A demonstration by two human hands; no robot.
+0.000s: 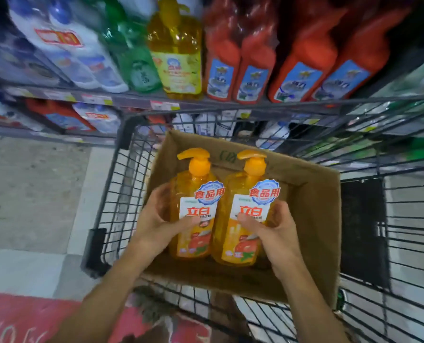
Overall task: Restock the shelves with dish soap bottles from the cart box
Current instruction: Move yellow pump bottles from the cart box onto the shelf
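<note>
Two orange dish soap bottles with pump tops stand side by side inside an open cardboard box (314,219) in the wire cart (369,149). My left hand (156,224) grips the left bottle (196,191) around its body, thumb across the label. My right hand (274,231) grips the right bottle (248,191) the same way. Both bottles are upright, their pumps pointing left. The shelf (136,99) behind the cart holds one yellow pump bottle (176,50) among other cleaners.
Red bottles (240,60) fill the shelf to the right of the yellow one; green (136,63) and white-blue bottles (77,50) stand to its left. A lower shelf holds more bottles. Tiled floor (32,189) lies left of the cart, a red mat (20,320) near me.
</note>
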